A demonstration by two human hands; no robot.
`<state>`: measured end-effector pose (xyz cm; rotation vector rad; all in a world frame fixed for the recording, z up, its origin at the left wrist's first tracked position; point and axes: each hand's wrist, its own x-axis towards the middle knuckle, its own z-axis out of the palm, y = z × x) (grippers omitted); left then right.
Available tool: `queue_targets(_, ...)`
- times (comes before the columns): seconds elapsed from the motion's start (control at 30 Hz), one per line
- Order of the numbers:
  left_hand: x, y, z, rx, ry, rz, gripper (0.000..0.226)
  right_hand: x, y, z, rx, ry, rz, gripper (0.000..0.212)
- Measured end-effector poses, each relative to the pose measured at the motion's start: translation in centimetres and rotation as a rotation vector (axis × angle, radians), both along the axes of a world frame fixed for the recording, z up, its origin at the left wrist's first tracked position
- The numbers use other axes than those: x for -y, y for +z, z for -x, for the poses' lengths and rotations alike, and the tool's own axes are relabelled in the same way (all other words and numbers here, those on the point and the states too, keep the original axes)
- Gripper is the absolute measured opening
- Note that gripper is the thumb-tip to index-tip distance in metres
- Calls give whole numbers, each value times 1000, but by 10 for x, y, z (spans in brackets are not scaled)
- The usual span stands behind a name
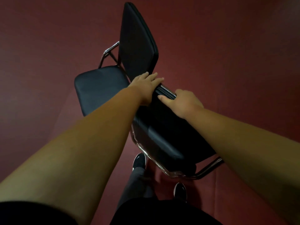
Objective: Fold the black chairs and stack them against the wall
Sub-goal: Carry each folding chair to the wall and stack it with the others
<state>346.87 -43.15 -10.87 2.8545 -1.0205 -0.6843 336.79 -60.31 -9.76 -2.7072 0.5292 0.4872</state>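
Seen from above, the near black padded chair [162, 129] on a chrome tube frame [172, 173] fills the middle of the view and runs toward 5 o'clock, tilted toward the person. Both bare arms reach in from 7 and 4 o'clock to its upper edge.

The left hand [146, 86] lies on that edge at the centre. Its fingers [155, 75] stretch nearly straight across the black pad and its thumb is hidden. The right hand [184, 99], just toward 3 o'clock of it, grips the same edge: its thumb lies along the near face of the pad and its fingers curl over the far side, where a bit of chrome tube shows. The two hands are close together but apart.

The far black padded chair [100, 90] stands unfolded just beyond, toward 11 o'clock. Its seat is flat, and its backrest [138, 41] rises toward 12 o'clock, close to the left fingertips.

Everything stands on a dark red floor [227, 54]. At 6 o'clock, two black shoes [139, 159] with white marks stand beside the near chair's frame.
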Motion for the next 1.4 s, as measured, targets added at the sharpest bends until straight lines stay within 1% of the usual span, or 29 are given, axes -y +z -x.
queue_targets(0.07,7,-8,-14,-33,-29,81,111,4,0,-8,-16,-23,-13,90)
queue_targets(0.13,15,-16,-26,-100,-29,178,101,12,-1,-13,-26,-40,-58,85)
queue_targets(0.2,26,-20,-33,-160,-19,207,93,25,0,-14,-59,-59,-151,78)
queue_targets(0.27,40,-22,-38,-187,-46,194,88,47,4,-12,-170,-92,-264,77)
queue_targets(0.3,47,-22,-40,-189,-61,192,86,60,5,-6,-238,-103,-290,85)
queue_targets(0.33,56,-25,-44,-196,-72,194,84,74,6,1,-295,-125,-290,97)
queue_targets(0.4,74,-29,-48,-204,-88,181,81,102,4,23,-358,-194,-226,121)
queue_targets(0.43,81,-30,-48,-200,-78,168,80,111,0,34,-366,-205,-175,126)
queue_targets(0.47,92,-32,-48,-198,-77,158,79,120,-4,45,-358,-214,-118,127)
queue_targets(0.53,117,-32,-43,-185,-108,109,81,138,-10,66,-320,-246,-23,122)
queue_targets(0.6,146,-27,-29,-162,-140,47,83,149,-16,83,-323,-289,23,115)
queue_targets(0.67,183,-22,-8,-119,-208,-86,88,165,-18,105,-374,-340,10,111)
queue_targets(0.77,226,-16,26,-51,-333,-304,111,181,-24,137,-411,-370,-42,106)
queue_targets(0.8,243,-13,36,-52,-387,-325,119,190,-25,150,-396,-389,-54,104)
queue_targets(0.83,261,-11,47,-66,-446,-322,122,199,-27,165,-376,-414,-61,102)
queue_targets(0.9,290,-8,61,-105,-530,-293,118,214,-32,185,-340,-432,-51,96)
queue_targets(1.0,329,-5,83,-92,-659,-342,119,239,-39,204,-328,-480,-87,91)
queue_targets(1.07,355,-5,97,-81,-687,-369,113,259,-42,214,-332,-507,-142,90)
queue_targets(1.17,399,-9,116,-89,-683,-407,103,292,-50,235,-331,-557,-230,98)
queue_targets(1.3,466,-15,137,-67,-720,-479,103,339,-61,261,-278,-621,-319,115)
queue_targets(1.4,520,-13,148,-49,-746,-473,97,384,-56,277,-218,-638,-337,116)
